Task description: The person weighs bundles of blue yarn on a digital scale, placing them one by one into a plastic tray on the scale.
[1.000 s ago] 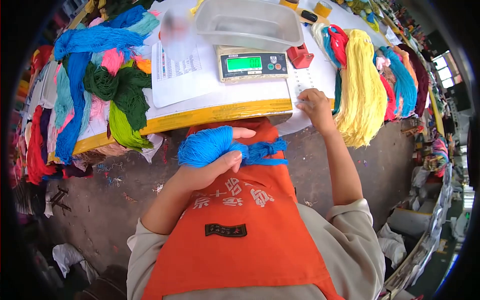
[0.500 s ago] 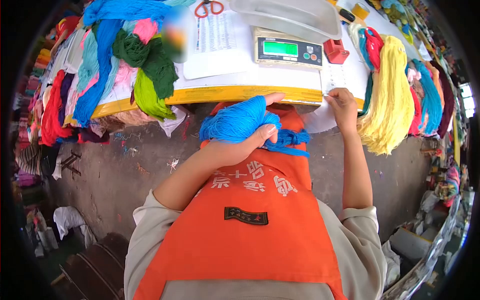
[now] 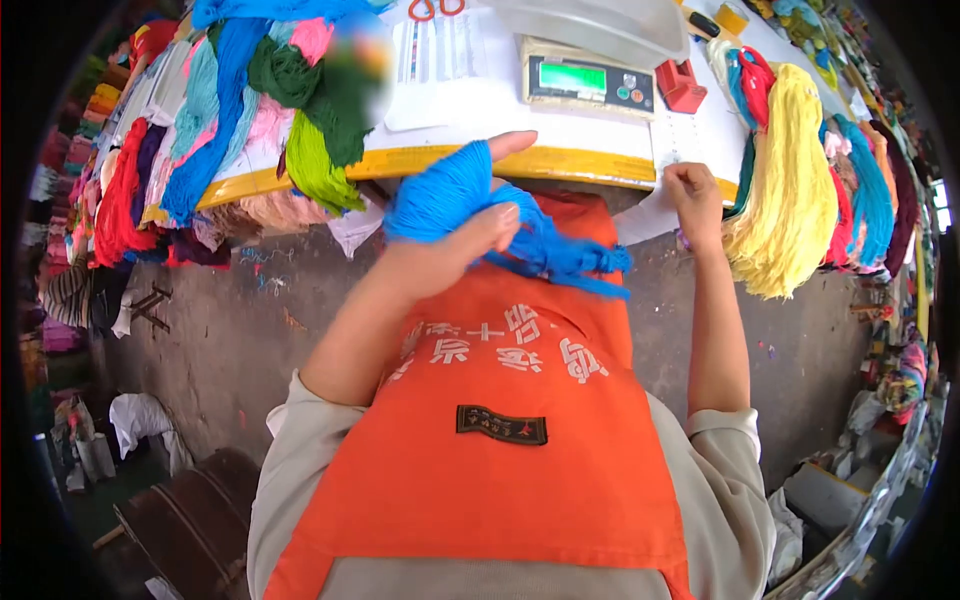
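Note:
A hank of bright blue yarn is held in my left hand, in front of the apron and just below the table's yellow edge. The index finger points out past the yarn, and the thumb lies over it. Loose blue strands trail to the right across the orange apron. My right hand is at the table edge on the right, fingers curled together, near a white paper strip. Whatever its fingers may hold is too small to make out.
On the white table stand a scale with a lit green display, a grey plastic tray and a red block-like holder. Colourful yarn hangs over the edge at left, and yellow yarn at right. Red-handled scissors lie at the back.
My left hand has moved left with the blue yarn, and the trailing strands have spread out more. My right hand has shifted slightly. The whole view has moved a little.

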The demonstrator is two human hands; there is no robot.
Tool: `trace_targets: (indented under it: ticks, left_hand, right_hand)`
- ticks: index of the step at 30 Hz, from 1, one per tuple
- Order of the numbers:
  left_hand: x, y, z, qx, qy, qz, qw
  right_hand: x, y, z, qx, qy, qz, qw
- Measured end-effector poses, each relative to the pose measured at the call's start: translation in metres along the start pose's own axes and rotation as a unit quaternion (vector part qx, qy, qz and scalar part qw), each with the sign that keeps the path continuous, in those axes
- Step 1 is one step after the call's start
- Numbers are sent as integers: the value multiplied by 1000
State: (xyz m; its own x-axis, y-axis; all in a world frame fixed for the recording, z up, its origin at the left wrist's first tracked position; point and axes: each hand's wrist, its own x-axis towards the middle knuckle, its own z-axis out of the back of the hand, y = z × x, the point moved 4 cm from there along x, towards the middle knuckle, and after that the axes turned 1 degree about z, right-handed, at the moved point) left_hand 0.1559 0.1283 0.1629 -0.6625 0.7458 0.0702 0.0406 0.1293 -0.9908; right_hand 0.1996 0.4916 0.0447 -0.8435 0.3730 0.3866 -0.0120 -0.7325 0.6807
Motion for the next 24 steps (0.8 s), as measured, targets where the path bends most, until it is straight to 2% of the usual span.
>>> trace_targets:
  ticks: [1, 3, 5, 6, 7, 8, 9, 10, 12, 14, 17, 19, 20, 22, 24]
  left_hand:
    - [-9, -7, -2, -54, 25, -16, 998]
    - [-37, -22, -2, -18, 104, -31, 994]
    - [-61, -45, -19, -22, 125, 3, 992]
    - [-78, -46, -25, -90, 133, 52, 986]
    - [-88, -38, -29, -101, 140, 7, 985]
    - [-92, -37, -29, -101, 139, 10, 985]
    - [-96, -37, -29, -47, 147, -19, 988]
    - [-100, -38, -28, 6, 153, -48, 987]
    - [-109, -38, -27, 109, 168, -104, 974]
    - [-117, -34, -28, 157, 177, -130, 963]
    - [-128, -18, -30, 203, 164, -161, 952]
    - [-125, -10, -32, 196, 180, -148, 952]
    - [-122, -10, -33, 194, 187, -144, 952]
    - [-107, -15, -38, 172, 198, -64, 963]
    - [-91, -5, -43, 103, 190, -17, 976]
  right_hand:
    - [-4, 10, 0, -38, -31, 24, 998]
    - [-14, 50, 5, -73, -66, 101, 990]
    - [-28, 97, -7, 63, -9, 125, 990]
    - [-45, 125, -18, 152, 111, 45, 981]
    - [-63, 143, -33, 250, 192, 63, 947]
    - [-79, 170, -40, 303, 307, 123, 894]
    - [-100, 196, -41, 338, 399, 148, 839]
    - [-115, 207, -40, 343, 416, 208, 816]
    - [-134, 213, -31, 319, 490, 226, 779]
    - [-146, 203, -7, 249, 537, 178, 786]
    - [-169, 184, 20, 244, 527, 99, 808]
    - [-174, 172, 30, 231, 514, 53, 825]
    - [-175, 174, 29, 229, 512, 50, 826]
    - [-161, 188, 34, 151, 354, 142, 912]
    - [-148, 197, 29, 268, 330, 124, 897]
